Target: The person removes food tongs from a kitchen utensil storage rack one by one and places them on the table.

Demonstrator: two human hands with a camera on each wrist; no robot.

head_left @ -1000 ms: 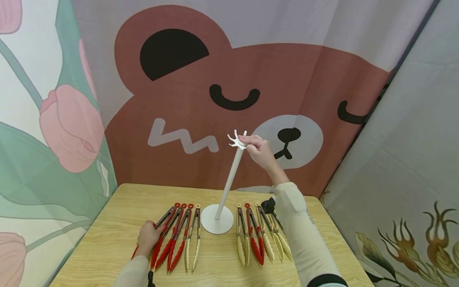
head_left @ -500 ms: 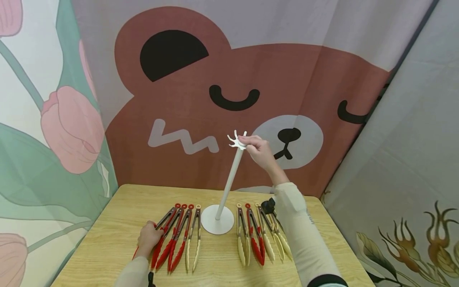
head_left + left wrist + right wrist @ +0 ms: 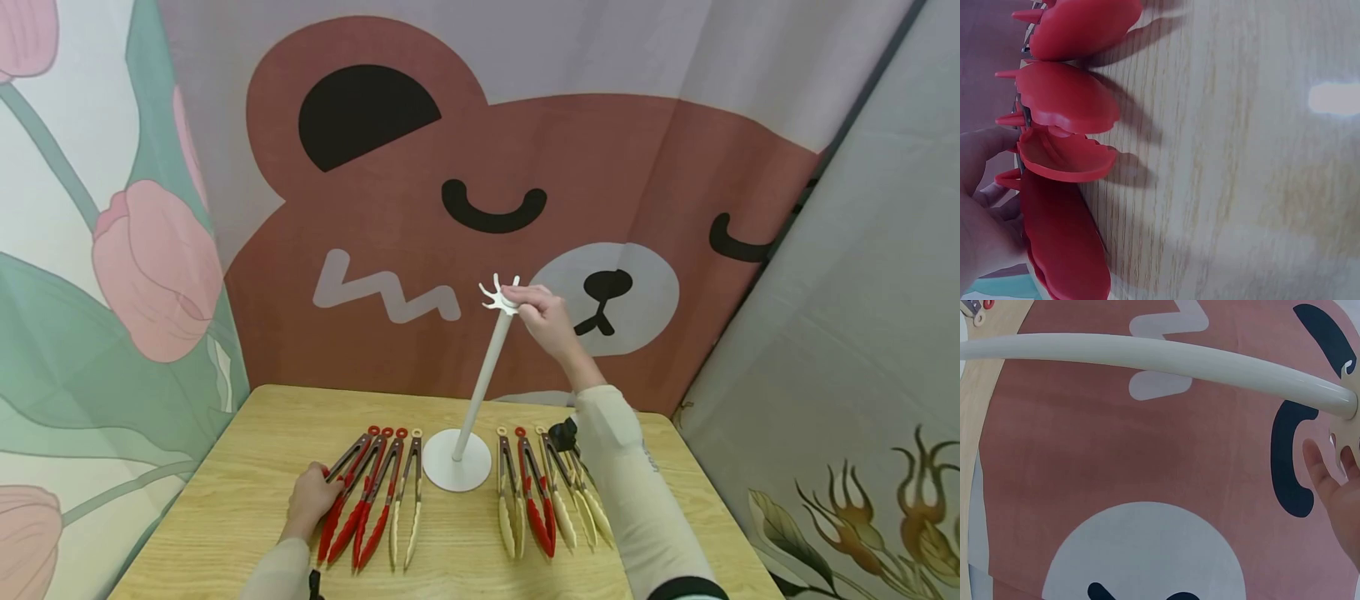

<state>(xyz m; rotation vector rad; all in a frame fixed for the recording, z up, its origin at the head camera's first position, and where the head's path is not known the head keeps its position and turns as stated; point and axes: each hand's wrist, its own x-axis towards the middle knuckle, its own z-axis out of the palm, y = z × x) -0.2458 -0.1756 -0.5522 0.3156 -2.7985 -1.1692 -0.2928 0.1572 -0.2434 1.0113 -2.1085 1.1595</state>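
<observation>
A white stand (image 3: 483,379) with a round base and a crown of hooks (image 3: 495,297) rises from the table, its pole leaning right in the head view. My right hand (image 3: 550,323) pinches the edge of that crown; the right wrist view catches its fingers (image 3: 1317,464) right at the hooks. Low on the left, my left hand (image 3: 311,497) grips the outermost red tongs (image 3: 347,457), whose red silicone heads (image 3: 1063,234) fill the lower left of the left wrist view. More red tongs (image 3: 382,500) lie right beside it.
Cream tongs (image 3: 407,500) lie left of the base. Right of it, a row holds cream tongs (image 3: 510,504), red tongs (image 3: 537,500) and more cream tongs (image 3: 587,504) partly behind my right sleeve (image 3: 637,475). Bear-print cloth (image 3: 390,225) hangs behind the wooden table (image 3: 225,467).
The red tip that stuck out left of my left hand no longer shows. My right hand stays on the hook crown, and the head view has shifted slightly.
</observation>
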